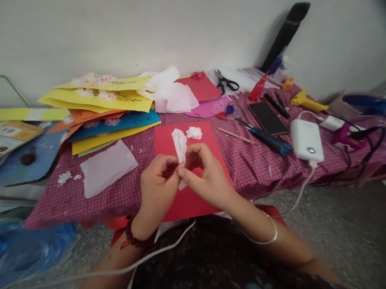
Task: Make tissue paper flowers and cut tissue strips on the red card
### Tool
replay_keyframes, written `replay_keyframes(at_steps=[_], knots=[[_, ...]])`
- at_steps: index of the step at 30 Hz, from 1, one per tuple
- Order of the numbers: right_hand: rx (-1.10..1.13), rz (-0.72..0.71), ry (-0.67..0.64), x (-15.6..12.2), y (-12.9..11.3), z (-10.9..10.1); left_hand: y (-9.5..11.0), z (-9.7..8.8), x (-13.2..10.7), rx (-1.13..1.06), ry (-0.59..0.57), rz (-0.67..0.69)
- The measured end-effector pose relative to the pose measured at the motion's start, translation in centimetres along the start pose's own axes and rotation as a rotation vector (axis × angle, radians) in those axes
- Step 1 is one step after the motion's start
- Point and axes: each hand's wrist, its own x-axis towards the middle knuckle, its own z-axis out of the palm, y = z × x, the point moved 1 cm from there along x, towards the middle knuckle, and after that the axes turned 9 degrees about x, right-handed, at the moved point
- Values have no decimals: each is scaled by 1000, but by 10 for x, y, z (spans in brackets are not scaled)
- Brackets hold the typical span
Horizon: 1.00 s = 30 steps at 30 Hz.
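A strip of white tissue paper [179, 142] stands gathered between my hands, its upper end fanned out and its lower part pinched. My left hand [158, 182] is closed on it, thumb and fingertips meeting at the middle. From the other side my right hand [210, 175] pinches the same spot with thumb and forefinger. Beneath both hands lies a red sheet of card [175, 206]. Just beyond the fingers a small heap of white paper bits [194, 133] rests on the card. Flat to the left is a sheet of white tissue [109, 167].
Stacked yellow, orange and blue cards [106, 103] sit at the back left. Scissors [227, 83], a wooden stick [236, 135], a utility knife [268, 140], a phone [268, 118] and a white power bank [307, 139] lie to the right. A white cable [123, 271] crosses in front.
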Motion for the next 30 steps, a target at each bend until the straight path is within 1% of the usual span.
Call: replay_keyframes(at_steps=[3, 6, 9, 11, 12, 14, 16, 17, 18, 20, 22, 25, 27, 28, 29, 30], knots=[[16, 27, 20, 2, 5, -2, 0, 2, -1, 78, 8, 73], [4, 24, 32, 4, 11, -5, 4, 2, -1, 104, -17, 142], [21, 16, 31, 6, 17, -7, 6, -1, -1, 87, -34, 154], [66, 34, 26, 8, 21, -10, 4, -4, -1, 23, -55, 74], [105, 51, 19, 9, 22, -11, 1, -4, 0, -49, -64, -4], [209, 113, -10, 11, 23, -14, -4, -6, 5, -270, -43, -219], [326, 211, -59, 14, 23, -18, -8, -9, 12, -503, -17, -422], [376, 264, -83, 15, 24, -20, -10, -10, 16, -592, -40, -491], [416, 314, -100, 16, 24, -22, -10, -11, 21, -657, -97, -533], [469, 388, -118, 19, 25, -26, -11, -12, 28, -725, -272, -553], [483, 430, -128, 22, 27, -29, -13, -13, 32, -724, -406, -554], [463, 469, -166, 26, 30, -33, -17, -13, 36, -624, -525, -585], [421, 477, -196, 28, 32, -38, -18, -16, 44, -534, -586, -603], [390, 471, -206, 29, 33, -41, -18, -19, 51, -482, -595, -590], [350, 456, -212, 30, 33, -45, -17, -24, 60, -421, -581, -552], [304, 438, -222, 31, 34, -49, -16, -29, 70, -341, -543, -482]])
